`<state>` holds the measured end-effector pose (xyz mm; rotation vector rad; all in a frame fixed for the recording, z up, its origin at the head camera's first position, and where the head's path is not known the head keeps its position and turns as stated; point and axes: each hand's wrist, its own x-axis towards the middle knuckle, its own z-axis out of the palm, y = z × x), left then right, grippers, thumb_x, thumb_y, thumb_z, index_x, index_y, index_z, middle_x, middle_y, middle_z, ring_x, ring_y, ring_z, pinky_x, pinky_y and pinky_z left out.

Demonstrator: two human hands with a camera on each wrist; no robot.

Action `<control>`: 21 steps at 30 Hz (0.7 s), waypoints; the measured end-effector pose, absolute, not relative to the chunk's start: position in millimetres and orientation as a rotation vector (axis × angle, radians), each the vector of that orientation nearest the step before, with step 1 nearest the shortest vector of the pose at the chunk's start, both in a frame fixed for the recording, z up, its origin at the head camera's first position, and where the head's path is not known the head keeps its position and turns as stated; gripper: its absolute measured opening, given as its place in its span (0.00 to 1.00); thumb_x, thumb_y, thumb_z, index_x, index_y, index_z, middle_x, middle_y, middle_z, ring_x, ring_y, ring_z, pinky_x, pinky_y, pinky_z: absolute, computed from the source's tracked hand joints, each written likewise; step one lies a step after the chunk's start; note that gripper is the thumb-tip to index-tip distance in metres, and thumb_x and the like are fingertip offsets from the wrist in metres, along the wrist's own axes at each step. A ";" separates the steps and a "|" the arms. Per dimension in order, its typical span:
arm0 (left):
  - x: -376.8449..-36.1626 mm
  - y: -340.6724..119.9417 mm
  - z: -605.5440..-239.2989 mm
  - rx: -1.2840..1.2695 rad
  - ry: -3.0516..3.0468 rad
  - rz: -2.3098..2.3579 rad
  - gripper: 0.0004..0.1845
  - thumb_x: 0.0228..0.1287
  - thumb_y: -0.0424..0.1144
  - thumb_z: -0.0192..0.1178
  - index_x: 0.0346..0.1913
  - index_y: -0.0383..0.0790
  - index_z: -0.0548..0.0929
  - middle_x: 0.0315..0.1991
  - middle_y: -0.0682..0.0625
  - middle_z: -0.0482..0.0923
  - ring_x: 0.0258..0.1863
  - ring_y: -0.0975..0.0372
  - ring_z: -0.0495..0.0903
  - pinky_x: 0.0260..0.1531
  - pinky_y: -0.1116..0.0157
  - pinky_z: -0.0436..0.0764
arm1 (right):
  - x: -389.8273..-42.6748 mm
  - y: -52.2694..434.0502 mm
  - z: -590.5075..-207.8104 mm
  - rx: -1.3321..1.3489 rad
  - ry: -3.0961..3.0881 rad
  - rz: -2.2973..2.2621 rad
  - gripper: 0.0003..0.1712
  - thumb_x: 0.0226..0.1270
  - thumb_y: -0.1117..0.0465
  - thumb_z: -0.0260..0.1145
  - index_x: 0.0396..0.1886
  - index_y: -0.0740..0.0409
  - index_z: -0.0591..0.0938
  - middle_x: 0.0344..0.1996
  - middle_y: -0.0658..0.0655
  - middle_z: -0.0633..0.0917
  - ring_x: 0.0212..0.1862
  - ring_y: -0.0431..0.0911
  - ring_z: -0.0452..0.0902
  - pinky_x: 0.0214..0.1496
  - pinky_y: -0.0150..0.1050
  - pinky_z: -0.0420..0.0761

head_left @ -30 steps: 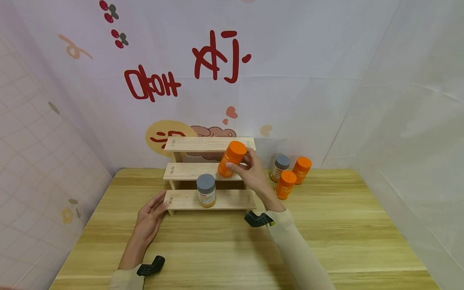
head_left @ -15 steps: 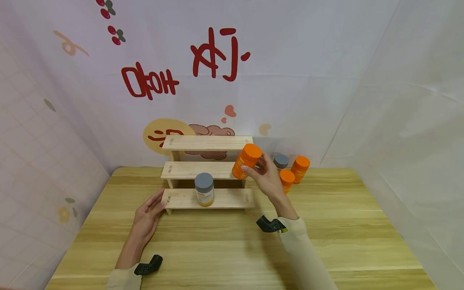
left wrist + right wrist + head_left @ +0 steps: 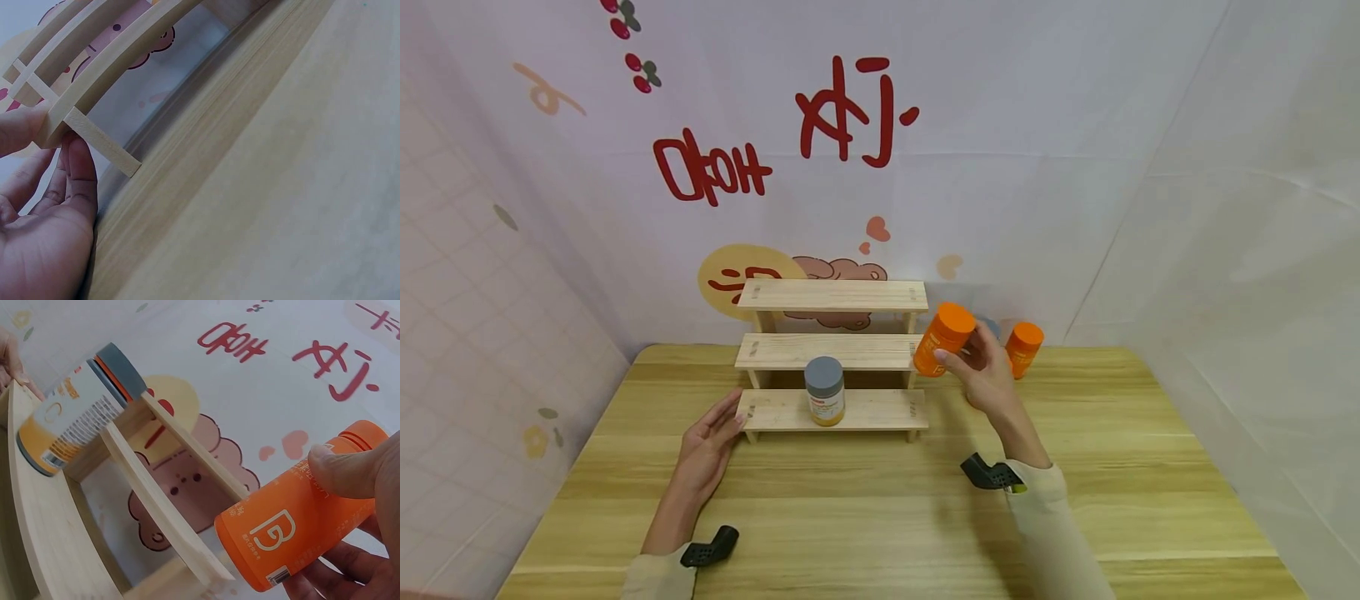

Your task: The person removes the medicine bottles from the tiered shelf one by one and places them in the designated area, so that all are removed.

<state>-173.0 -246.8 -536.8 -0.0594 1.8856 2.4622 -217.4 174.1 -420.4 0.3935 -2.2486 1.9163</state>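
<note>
My right hand (image 3: 987,375) holds an orange supplement bottle (image 3: 943,340) in the air, thumb on the near side and fingers behind. The bottle tilts slightly and hangs just right of the middle step of a three-tier wooden rack (image 3: 831,352). In the right wrist view a letter B shows on the orange bottle (image 3: 281,531). At the rack's lower left end, my left hand (image 3: 706,450) pinches the bottom step, its thumb above and fingers (image 3: 80,165) beneath the board. A grey-lidded bottle (image 3: 825,392) stands upright on that bottom step, near its middle.
Behind my right hand, another orange bottle (image 3: 1024,348) stands on the wooden table (image 3: 850,517). Beside it, a grey lid (image 3: 990,325) is mostly hidden by the hand. A printed cloth wall (image 3: 1022,125) rises behind the rack.
My right hand has carried the orange bottle rightward, from in front of the middle step to beyond the rack's right end. The left hand keeps its place on the rack.
</note>
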 end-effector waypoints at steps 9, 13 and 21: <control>-173.2 -246.3 -537.1 -0.046 1.887 2.475 0.37 0.77 0.32 0.58 0.80 0.28 0.53 0.63 0.59 0.71 0.62 0.74 0.73 0.59 0.79 0.76 | -211.2 199.3 -419.3 0.337 -2.243 1.916 0.32 0.71 0.61 0.70 0.72 0.51 0.71 0.65 0.55 0.78 0.64 0.42 0.77 0.63 0.28 0.79; -174.5 -244.3 -536.7 -0.040 1.885 2.465 0.37 0.77 0.32 0.58 0.80 0.29 0.53 0.64 0.57 0.70 0.62 0.73 0.73 0.59 0.79 0.76 | -207.4 213.6 -418.6 0.302 -2.250 1.920 0.33 0.73 0.59 0.69 0.75 0.48 0.69 0.65 0.53 0.77 0.65 0.41 0.75 0.61 0.27 0.80; -174.2 -245.0 -537.3 -0.071 1.875 2.485 0.38 0.76 0.31 0.59 0.80 0.28 0.54 0.63 0.58 0.71 0.62 0.73 0.72 0.59 0.79 0.76 | -204.5 233.9 -421.2 0.252 -2.213 1.894 0.34 0.75 0.59 0.67 0.76 0.51 0.68 0.65 0.48 0.77 0.64 0.37 0.74 0.62 0.24 0.77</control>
